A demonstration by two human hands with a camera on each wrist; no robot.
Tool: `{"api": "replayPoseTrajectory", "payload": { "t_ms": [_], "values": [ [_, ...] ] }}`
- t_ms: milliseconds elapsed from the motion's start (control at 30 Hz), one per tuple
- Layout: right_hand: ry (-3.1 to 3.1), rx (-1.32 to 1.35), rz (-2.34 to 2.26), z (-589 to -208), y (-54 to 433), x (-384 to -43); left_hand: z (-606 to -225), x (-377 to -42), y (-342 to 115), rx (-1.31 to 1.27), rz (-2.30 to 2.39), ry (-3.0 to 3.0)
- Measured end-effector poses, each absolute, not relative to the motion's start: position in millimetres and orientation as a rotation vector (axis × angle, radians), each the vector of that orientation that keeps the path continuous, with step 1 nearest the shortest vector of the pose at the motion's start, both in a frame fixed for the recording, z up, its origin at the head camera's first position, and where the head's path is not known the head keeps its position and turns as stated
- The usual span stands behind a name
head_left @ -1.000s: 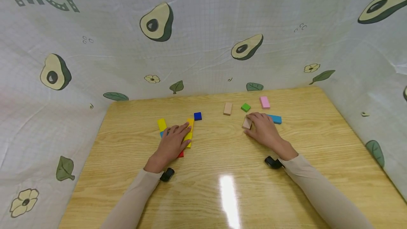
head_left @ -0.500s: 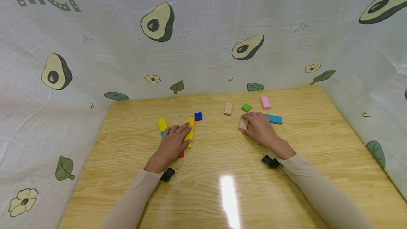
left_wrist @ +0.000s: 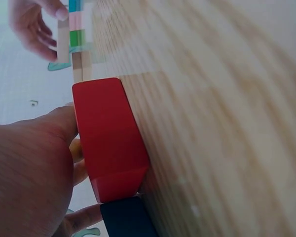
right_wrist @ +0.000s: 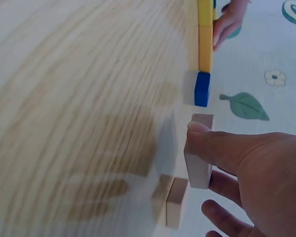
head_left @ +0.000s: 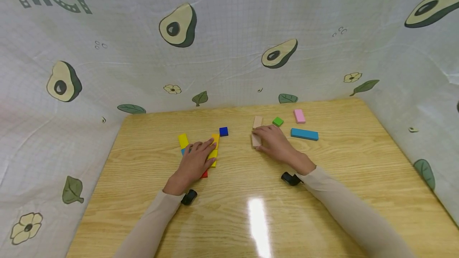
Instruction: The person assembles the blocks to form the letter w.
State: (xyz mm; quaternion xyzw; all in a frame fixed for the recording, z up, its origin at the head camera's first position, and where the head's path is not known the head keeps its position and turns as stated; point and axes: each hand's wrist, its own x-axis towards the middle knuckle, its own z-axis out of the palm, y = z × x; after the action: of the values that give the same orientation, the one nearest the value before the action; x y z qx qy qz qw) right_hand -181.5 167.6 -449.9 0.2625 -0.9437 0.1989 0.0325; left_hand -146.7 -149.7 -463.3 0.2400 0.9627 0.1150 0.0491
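Note:
My right hand (head_left: pixel 279 146) pinches a pale wooden block (head_left: pixel 256 141) between thumb and fingers. In the right wrist view a gap shows between this block and the tabletop. Just behind it lies a second pale wooden block (head_left: pixel 257 121). My left hand (head_left: pixel 191 166) rests with spread fingers over a cluster of coloured blocks. Around its fingers show a yellow block (head_left: pixel 183 140), an orange block (head_left: pixel 215 139), another yellow block (head_left: pixel 213 159) and part of a red block (left_wrist: pixel 106 128). The hand hides the cluster's middle. A dark blue cube (head_left: pixel 224 131) stands beside the orange block.
Right of the pale blocks lie a small green block (head_left: pixel 277 121), a pink block (head_left: pixel 299 116) and a long blue block (head_left: pixel 305 134). A white cloth (head_left: pixel 229 51) with avocado prints hangs behind the wooden table (head_left: pixel 229 226) and along its sides.
My right hand has moved left with the pale block, away from the long blue block, which is now fully uncovered. The left hand stays in place.

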Motion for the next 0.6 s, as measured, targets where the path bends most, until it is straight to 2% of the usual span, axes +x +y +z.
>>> {"api": "replayPoseTrajectory", "payload": {
  "t_ms": [600],
  "values": [
    [-2.88,1.037,0.622,-448,124,-195,-464,-146,-150,0.737,0.349,2.94]
  ]
}}
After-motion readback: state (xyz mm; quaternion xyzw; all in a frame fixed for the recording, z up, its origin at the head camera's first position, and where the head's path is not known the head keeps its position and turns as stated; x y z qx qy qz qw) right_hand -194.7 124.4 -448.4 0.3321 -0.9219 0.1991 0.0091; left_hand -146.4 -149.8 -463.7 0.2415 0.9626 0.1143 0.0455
